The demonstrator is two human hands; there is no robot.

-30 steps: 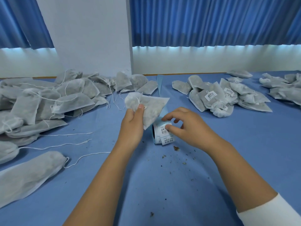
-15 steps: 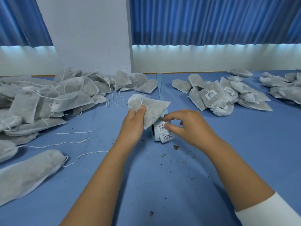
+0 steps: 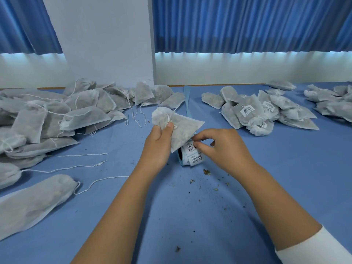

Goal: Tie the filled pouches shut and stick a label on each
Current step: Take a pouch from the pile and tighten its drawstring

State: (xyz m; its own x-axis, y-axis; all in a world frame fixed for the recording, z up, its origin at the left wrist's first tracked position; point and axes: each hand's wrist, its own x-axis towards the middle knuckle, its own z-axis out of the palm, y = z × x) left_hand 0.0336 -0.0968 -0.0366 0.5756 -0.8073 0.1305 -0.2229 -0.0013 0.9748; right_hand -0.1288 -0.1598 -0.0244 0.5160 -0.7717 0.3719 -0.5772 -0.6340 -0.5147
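My left hand (image 3: 158, 143) grips a filled white pouch (image 3: 182, 132) by its tied neck and holds it above the blue table. Just below it stands a roll of barcode labels (image 3: 192, 157) on pale blue backing. My right hand (image 3: 219, 147) reaches onto the roll, and its thumb and forefinger pinch the edge of a label on top. A strip of bare backing (image 3: 187, 100) runs from the roll toward the far edge.
A big heap of unlabelled pouches (image 3: 47, 117) with loose strings covers the left side. One long pouch (image 3: 36, 202) lies near the front left. Labelled pouches (image 3: 262, 113) are piled at the right, with more pouches (image 3: 331, 101) at the far right. Herb crumbs (image 3: 207, 172) dot the cloth.
My right hand has shifted slightly up the roll, its fingers closing on a label. My left hand has kept hold of the pouch, which has hardly moved.
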